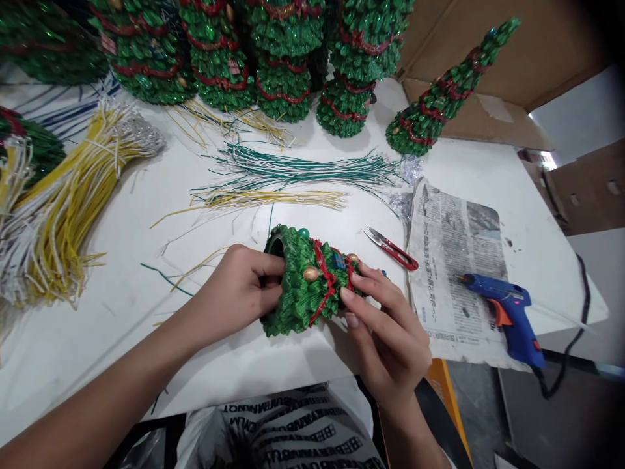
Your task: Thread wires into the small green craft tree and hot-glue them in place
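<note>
A green Christmas tree ornament (305, 280) with red garland, gold balls and a small blue gift lies on its side, its hollow base facing left. My left hand (244, 280) reaches into that opening with fingers pinched together. The fingertips are hidden inside, so what they grip cannot be made out. Around the narrower end, my right hand (385, 319) holds the ornament from the right, fingertips on the garland side. Just beyond it on the white table (361, 221) lie red-handled thread snips (392, 248).
Green wires (303, 166) and yellow wires (273, 199) lie behind the ornament. A thick yellow-white wire bundle (73, 202) is at left. Several finished trees (288, 58) line the back. A blue glue gun (508, 312) rests on newspaper (454, 260) at right, its cord hanging off.
</note>
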A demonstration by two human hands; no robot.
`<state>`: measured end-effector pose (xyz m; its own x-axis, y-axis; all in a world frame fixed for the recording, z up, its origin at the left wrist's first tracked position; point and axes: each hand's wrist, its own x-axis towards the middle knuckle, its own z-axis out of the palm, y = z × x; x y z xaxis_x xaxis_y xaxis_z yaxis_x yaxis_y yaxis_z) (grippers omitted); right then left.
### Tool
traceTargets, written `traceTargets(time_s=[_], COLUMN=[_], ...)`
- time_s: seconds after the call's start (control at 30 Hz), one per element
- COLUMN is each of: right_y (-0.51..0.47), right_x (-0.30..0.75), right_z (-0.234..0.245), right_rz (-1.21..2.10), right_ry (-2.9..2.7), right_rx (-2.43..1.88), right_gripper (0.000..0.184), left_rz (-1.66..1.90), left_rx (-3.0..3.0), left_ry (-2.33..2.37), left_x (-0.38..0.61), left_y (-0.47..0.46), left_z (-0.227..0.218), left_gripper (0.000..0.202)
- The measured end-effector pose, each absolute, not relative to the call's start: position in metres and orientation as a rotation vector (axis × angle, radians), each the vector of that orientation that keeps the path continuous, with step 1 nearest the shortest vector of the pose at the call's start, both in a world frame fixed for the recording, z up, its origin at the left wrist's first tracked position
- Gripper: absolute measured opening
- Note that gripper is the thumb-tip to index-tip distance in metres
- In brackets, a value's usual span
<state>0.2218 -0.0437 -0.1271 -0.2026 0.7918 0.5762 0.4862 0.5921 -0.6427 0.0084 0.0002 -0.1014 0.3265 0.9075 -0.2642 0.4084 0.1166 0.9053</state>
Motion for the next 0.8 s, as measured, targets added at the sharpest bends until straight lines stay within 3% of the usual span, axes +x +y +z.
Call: traceTargets(time_s=[0.5,0.67,0.8], right_y=[-0.046,-0.048,-0.048], right_x=[0.226,0.268,0.308], right_z=[-0.130,-0.110,-0.100], right_rz=[0.669,0.409,0.144], right_ry=[-1.413,-1.468,-2.030], right_rx=[-1.102,-1.445,-1.641], right_gripper=[0.028,0.020,0.017], left_rz=[0.562,0.566,0.592], left_rx=[1.535,1.563,1.599], left_ry=[1.263,1.251,1.251], left_x=[0.010,0.012,0.015], left_y=[-0.001,0.000,-0.001], left_z=[-0.101,-0.100,-0.098], left_gripper=[0.021,0.021,0.026])
